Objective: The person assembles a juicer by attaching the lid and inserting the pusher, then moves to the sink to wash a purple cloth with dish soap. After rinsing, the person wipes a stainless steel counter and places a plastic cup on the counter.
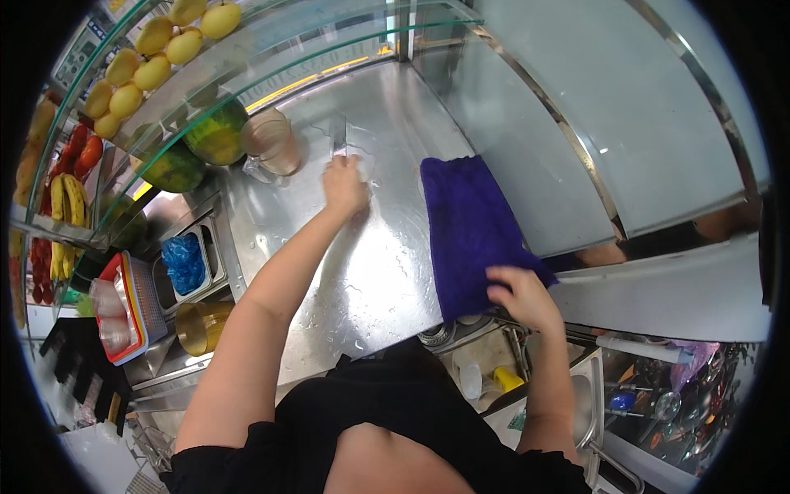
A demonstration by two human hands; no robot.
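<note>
My left hand [346, 183] is stretched out over the wet metal counter [337, 263], its fingers closed round a flat, shiny strip like a blade [339, 136]. Motion smears that strip, and its exact kind does not show. A purple cloth [469, 226] lies spread along the counter's right side, its near corner reaching past the edge. Over that near corner is my right hand [528, 298], thumb and fingers apart, holding nothing. Whether its fingertips touch the cloth I cannot tell.
Clear plastic cups [271, 142] stand at the far left of the counter, by green melons [216, 132]. Glass shelves [329, 58] with yellow fruit [152, 72] overhang there. Left are a metal bin with a blue bag [183, 263] and stacked baskets [132, 309]. A glass panel [559, 123] bounds the right.
</note>
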